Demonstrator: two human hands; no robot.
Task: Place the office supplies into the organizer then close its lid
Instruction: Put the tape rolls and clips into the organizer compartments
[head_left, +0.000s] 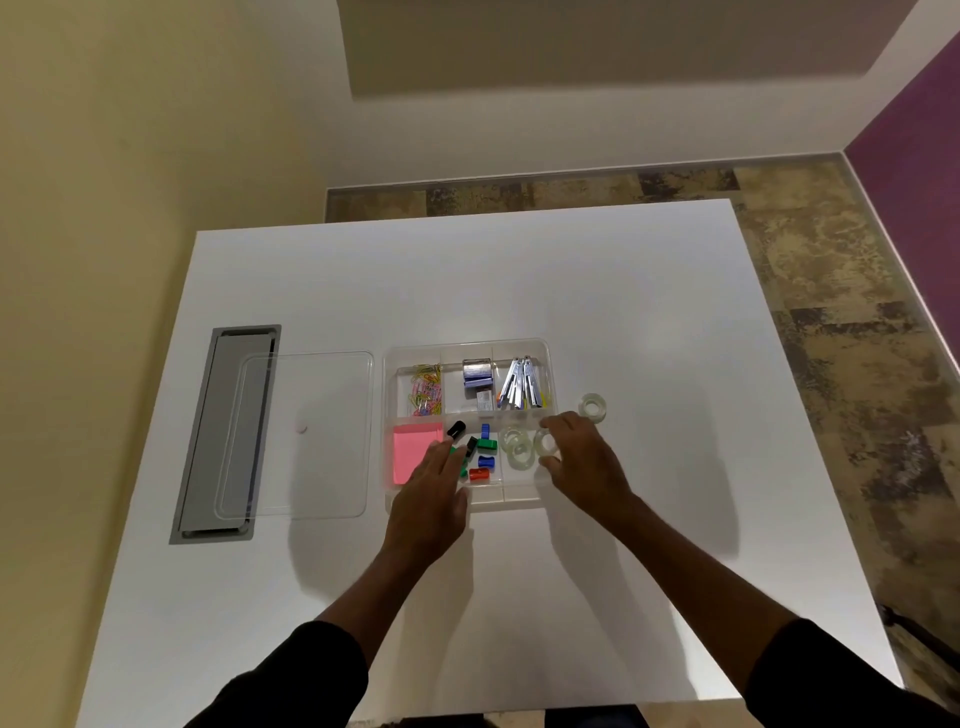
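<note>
One tape roll (592, 405) waits just past the right hand (582, 457), which pinches another tape roll (547, 442) over the almost-full organizer (545, 358); lid (306, 431) still off.

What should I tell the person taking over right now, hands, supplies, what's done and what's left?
Left hand: over the organizer's front compartments, by the pink sticky notes and sharpeners; grip unclear.
Right hand: holding a tape roll at the front right compartment, where two tape rolls already lie.
Done: paper clips, staple boxes and staplers are in the back compartments.
Left: drop in the held roll, fetch the last roll from the table, then fit the clear lid, lying left of the organizer.
</note>
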